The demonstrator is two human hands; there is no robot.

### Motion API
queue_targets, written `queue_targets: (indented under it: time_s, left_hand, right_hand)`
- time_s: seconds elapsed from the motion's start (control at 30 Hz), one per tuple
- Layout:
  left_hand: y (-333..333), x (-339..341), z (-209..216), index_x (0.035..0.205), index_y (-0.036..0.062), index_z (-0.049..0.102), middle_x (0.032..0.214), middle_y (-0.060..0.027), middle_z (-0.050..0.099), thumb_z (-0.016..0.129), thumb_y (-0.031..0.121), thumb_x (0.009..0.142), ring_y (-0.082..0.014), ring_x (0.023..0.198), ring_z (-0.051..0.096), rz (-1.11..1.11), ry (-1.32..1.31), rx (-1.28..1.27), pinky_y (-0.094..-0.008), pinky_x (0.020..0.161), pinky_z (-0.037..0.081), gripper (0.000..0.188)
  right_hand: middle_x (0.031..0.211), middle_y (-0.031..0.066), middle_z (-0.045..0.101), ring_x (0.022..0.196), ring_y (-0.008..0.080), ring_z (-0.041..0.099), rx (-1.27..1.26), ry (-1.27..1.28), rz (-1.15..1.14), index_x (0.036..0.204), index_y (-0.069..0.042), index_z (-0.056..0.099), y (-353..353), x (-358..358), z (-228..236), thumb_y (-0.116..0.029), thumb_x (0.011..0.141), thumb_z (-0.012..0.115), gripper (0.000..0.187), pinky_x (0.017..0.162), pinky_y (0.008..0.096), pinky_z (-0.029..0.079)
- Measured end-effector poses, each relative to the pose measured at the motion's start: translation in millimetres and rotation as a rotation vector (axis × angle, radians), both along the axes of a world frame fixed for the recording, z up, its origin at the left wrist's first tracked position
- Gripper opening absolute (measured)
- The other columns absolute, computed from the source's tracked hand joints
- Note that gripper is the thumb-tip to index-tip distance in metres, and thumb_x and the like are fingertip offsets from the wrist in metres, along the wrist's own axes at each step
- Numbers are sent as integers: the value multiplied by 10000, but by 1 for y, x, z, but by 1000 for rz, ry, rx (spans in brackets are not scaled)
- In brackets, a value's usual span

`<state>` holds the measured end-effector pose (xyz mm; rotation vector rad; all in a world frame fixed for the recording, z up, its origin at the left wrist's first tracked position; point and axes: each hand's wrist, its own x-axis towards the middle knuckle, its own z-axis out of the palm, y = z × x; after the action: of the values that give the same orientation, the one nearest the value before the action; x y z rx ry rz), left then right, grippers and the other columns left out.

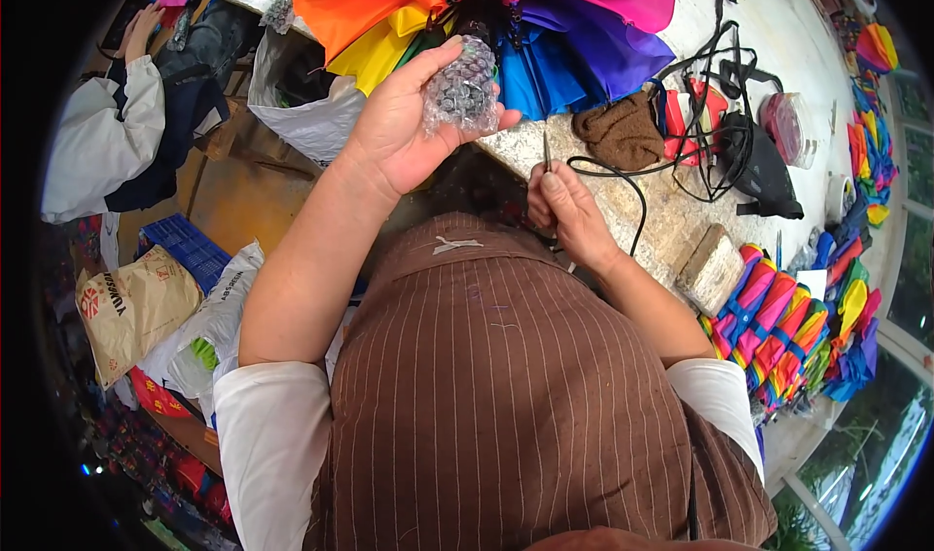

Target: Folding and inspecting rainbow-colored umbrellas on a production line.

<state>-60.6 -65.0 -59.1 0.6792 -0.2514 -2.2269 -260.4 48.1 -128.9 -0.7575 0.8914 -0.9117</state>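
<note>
My left hand (399,128) is closed around the bubble-wrapped handle (462,89) of a rainbow-coloured umbrella (584,60). Its orange, yellow, blue, purple and pink panels fan out, partly folded, beyond the handle. The clear wrap hides most of the handle's shape. Lower and to the right, my right hand (574,211) is closed in a pinch on a thin pointed metal tool (547,152), tip upward. My fingers cover the rest of the tool, so its kind is unclear. A black cord (637,206) loops just beside this hand.
On the pale worktable (662,211) lie a brown cloth (620,131), tangled black cords, a red-and-white object (686,118), a clear round tub (786,130) and a block (710,269). Folded rainbow umbrellas (778,327) are stacked right. A white sack (311,113) and another person's hand (143,31) are left.
</note>
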Motion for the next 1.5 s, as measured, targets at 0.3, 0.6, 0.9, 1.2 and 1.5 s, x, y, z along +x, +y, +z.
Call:
queue_targets:
  time_s: [0.3,0.6,0.9,1.2,1.5]
  left_hand:
    - [4,3,-2,983,47,555,846,-147,635,485,275,935,-271,753,642,-10,-18,12,-457,772,538,244]
    - [6,0,-4,988,44,575,855,-157,644,484,273,934,-247,662,641,10,-28,20,-440,787,526,252]
    - [8,-1,0,983,42,575,843,-150,643,495,274,930,-243,658,638,27,-47,28,-440,810,517,252]
    - [9,0,-1,985,25,573,848,-155,640,469,274,942,-239,677,636,42,-26,20,-441,824,512,273]
    - [8,4,-7,990,2,536,870,-174,618,446,262,954,-260,745,635,94,143,-74,-491,873,493,277]
  right_hand:
    - [690,-20,352,587,85,327,358,-242,-86,968,-74,457,-11,3,-4,-326,980,421,256,543,230,319]
    - [744,39,564,619,182,546,-521,994,-98,979,-97,532,-48,-8,2,-303,901,537,221,571,306,445]
    - [759,110,647,692,316,632,-648,1594,33,991,-152,577,-79,-4,-7,-267,809,611,219,597,418,495]
    - [783,137,653,721,305,637,-531,1684,49,922,-93,628,-86,-17,-9,-247,819,610,186,617,405,496]
    - [823,68,662,620,105,599,-173,661,211,870,8,633,2,-17,50,-215,884,590,228,533,257,458]
